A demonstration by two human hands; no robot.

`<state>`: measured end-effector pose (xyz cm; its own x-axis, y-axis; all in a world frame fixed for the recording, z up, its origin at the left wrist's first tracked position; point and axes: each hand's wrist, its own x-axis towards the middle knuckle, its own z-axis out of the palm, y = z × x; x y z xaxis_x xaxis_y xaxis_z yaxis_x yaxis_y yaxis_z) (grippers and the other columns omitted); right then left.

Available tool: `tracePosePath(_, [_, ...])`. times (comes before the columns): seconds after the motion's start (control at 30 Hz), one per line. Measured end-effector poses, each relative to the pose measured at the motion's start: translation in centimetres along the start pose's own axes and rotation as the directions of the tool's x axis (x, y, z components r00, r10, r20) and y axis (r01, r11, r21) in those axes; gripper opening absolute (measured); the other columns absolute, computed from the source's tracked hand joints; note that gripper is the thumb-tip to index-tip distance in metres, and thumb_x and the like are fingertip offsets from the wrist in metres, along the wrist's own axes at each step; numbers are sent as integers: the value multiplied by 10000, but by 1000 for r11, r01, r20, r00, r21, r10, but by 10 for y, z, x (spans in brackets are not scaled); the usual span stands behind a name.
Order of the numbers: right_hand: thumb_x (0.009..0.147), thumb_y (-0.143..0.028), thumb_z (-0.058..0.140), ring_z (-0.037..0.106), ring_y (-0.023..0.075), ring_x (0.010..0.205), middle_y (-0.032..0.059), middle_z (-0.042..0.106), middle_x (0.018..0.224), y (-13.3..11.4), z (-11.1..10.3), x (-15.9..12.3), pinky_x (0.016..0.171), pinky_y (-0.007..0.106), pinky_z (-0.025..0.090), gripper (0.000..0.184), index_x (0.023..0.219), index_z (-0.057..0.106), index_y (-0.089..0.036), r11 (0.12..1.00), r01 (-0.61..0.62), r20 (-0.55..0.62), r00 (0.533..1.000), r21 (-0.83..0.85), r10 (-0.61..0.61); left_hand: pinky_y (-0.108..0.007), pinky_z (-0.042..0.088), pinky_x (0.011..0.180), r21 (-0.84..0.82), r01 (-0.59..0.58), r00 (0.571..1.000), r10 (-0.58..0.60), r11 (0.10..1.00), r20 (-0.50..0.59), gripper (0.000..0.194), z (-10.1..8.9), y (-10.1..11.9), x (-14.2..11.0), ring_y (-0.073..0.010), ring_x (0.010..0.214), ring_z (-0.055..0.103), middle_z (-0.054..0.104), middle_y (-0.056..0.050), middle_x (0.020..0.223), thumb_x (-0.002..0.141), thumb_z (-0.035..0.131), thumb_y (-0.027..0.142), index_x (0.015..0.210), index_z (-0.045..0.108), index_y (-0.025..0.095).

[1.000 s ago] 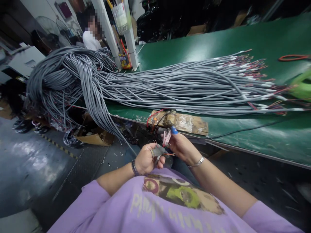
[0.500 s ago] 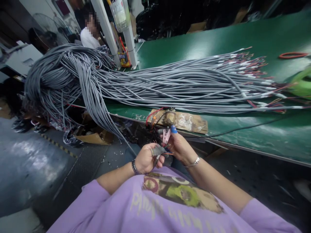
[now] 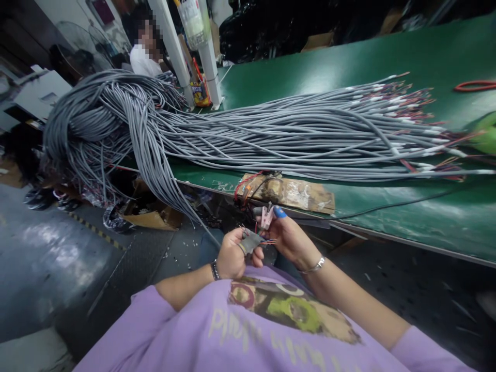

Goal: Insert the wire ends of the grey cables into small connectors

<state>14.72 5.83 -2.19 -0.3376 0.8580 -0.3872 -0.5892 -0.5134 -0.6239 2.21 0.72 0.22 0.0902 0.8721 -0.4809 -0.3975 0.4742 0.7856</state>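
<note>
Thin coloured wires (image 3: 269, 242) are gripped in the left hand (image 3: 232, 254), with their ends pointed toward the right hand (image 3: 295, 242). A pink clip-like piece (image 3: 266, 217) is pinched by the right hand, beside its blue-tipped thumb and just above the wires. The wires' inner lengths are hidden by the left fingers; whether any is caught in the clip-like piece cannot be told. Beyond both hands, grey cables (image 3: 279, 137) are spread; farther right, a green object (image 3: 486, 135) is cut off.

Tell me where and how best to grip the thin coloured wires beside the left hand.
Probably pinch the thin coloured wires near their free ends, coming from the right: they point rightward from the left hand, with their tips exposed.
</note>
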Motion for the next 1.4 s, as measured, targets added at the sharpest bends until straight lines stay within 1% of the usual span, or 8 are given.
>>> tracePosePath(0.17, [685,-470,771,547,103,520,-4,684,633,2,-1,1,496,234,438,282,730,718,-197,999,-1,33,999,35,0,-179,317,316,17,1,1000,-1,1000,-4,512,2,-3,3,-89,300,481,571,27,441,471,802,544,640,504,164])
tracePosePath(0.37, [686,-400,791,563,103,545,-5,697,662,3,-1,3,533,226,468,213,727,714,-206,998,4,20,1000,65,-5,-183,311,324,60,31,1000,-31,998,-4,505,2,-6,4,-93,307,486,569,28,444,492,783,559,661,522,161])
tracePosePath(0.47, [659,-453,797,570,108,548,-3,695,673,3,0,2,529,225,481,265,725,709,-212,998,-4,6,1000,65,4,-185,322,322,70,35,999,-35,997,-6,521,3,-5,4,-92,300,481,567,30,436,472,782,574,656,519,163])
tracePosePath(0.57, [647,-576,753,574,118,552,9,687,677,3,-3,1,517,228,482,379,737,695,-212,998,-36,54,998,44,33,-187,332,323,75,33,999,-34,997,0,536,2,-5,2,-89,298,478,570,31,437,461,782,587,651,509,167])
tracePosePath(0.77, [557,-630,773,563,124,568,12,650,641,0,-22,-10,559,250,479,494,716,670,-174,977,-122,192,969,-174,155,-196,380,359,166,-21,999,13,986,48,566,-11,-10,-1,-95,330,514,590,21,467,482,771,637,659,508,168])
tracePosePath(0.93, [550,-488,841,529,113,594,-13,628,643,-3,-19,-25,603,255,431,401,715,665,-167,924,-2,166,984,-382,71,-209,418,392,267,-59,997,42,962,69,557,-16,-8,-2,-103,370,542,601,4,490,502,758,654,630,525,164])
tracePosePath(1.13, [590,-474,815,485,110,572,-19,613,616,-6,-7,-29,578,255,387,349,655,657,-170,852,113,188,982,-512,-18,-227,441,421,328,-22,990,-25,944,138,535,-14,-6,-1,-115,388,551,588,5,469,501,779,623,599,519,166])
tracePosePath(1.4, [642,-467,780,500,121,538,-23,601,575,6,-10,-27,567,272,402,324,664,636,-177,923,46,124,992,-383,2,-227,434,407,192,-63,996,49,979,77,560,-18,-10,-1,-111,369,539,598,5,471,487,776,648,606,530,160])
